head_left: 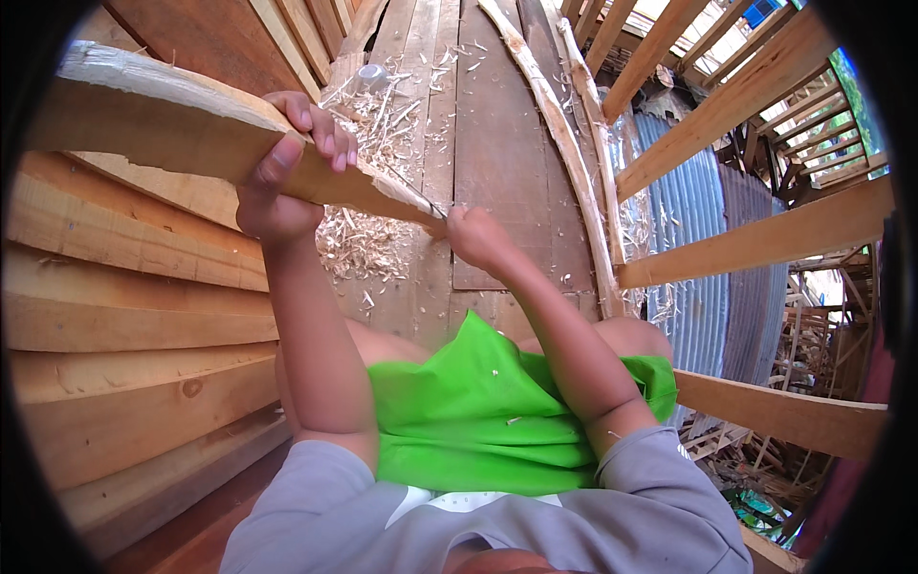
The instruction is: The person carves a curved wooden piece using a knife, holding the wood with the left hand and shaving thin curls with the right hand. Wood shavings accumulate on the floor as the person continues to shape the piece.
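Observation:
A long, pale wooden plank (pixel 143 124) slants from the upper left to the middle, its upper edge rough and whittled. My left hand (pixel 292 158) is closed around it, thumb on the near face and fingers over the top. At the plank's tapered right end, my right hand (pixel 475 236) is in a fist around a knife (pixel 421 196). Its thin, dark blade lies along the plank's upper edge; the handle is hidden in my fingers. Bright green shorts (pixel 478 411) cover my lap below both forearms.
Curled wood shavings (pixel 368 244) are heaped on the plank floor (pixel 497 143), beside a small clear cup (pixel 371 77). Stripped poles (pixel 564 124) lie along the right. Beyond are wooden railing slats (pixel 755 234) and corrugated metal sheets (pixel 684 210). A board wall (pixel 143 297) stands close on the left.

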`<state>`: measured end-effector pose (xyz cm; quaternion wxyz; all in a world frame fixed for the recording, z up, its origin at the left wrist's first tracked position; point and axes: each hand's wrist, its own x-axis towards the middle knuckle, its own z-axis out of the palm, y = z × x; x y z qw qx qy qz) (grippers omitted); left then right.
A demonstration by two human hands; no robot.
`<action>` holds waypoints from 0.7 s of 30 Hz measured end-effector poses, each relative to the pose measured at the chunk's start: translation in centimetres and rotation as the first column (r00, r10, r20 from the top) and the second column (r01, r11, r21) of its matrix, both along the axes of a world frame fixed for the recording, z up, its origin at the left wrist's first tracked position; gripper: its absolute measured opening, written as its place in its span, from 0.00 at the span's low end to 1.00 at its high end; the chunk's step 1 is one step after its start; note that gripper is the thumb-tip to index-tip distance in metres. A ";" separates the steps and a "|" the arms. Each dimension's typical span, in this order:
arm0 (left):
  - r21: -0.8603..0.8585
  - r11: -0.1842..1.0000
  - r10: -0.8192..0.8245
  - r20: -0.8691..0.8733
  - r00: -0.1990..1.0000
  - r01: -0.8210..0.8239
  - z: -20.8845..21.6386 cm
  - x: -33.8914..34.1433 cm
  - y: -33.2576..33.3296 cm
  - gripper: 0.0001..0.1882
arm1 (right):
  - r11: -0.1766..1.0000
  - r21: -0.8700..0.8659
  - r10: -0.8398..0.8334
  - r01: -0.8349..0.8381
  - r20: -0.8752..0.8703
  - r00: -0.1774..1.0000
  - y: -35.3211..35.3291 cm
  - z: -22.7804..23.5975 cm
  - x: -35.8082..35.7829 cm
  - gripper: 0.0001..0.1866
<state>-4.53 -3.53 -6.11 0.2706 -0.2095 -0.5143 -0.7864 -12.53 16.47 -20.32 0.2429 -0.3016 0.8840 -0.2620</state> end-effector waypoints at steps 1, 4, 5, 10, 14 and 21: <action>0.020 1.000 0.020 0.007 1.000 -0.020 0.1 0.2 -0.1 0.15 | 0.999 -0.021 -0.034 0.036 0.089 0.995 -0.6 1.7 0.3 0.21; 0.048 0.998 -0.040 -0.008 0.999 0.040 0.3 -0.6 0.9 0.15 | 0.999 0.017 -0.040 0.040 0.003 0.999 1.9 -4.0 -1.3 0.22; 0.039 0.997 -0.070 -0.018 0.997 0.070 0.4 -0.9 0.9 0.15 | 0.999 0.038 -0.013 0.016 -0.083 0.996 2.5 -6.2 -2.0 0.22; 0.031 0.999 -0.036 -0.022 0.999 0.036 -0.3 -0.2 -0.2 0.15 | 1.000 0.018 -0.020 0.021 -0.035 0.999 0.8 0.2 -0.2 0.26; 0.040 0.999 -0.005 -0.011 1.000 0.006 -0.5 0.0 -0.2 0.16 | 0.986 0.160 -0.101 0.055 0.297 0.949 0.2 5.2 0.2 0.26; -0.031 0.998 -0.046 -0.025 0.999 0.045 0.3 0.0 0.8 0.14 | 0.991 0.108 -0.073 0.078 -0.051 0.996 2.3 -5.2 -2.1 0.28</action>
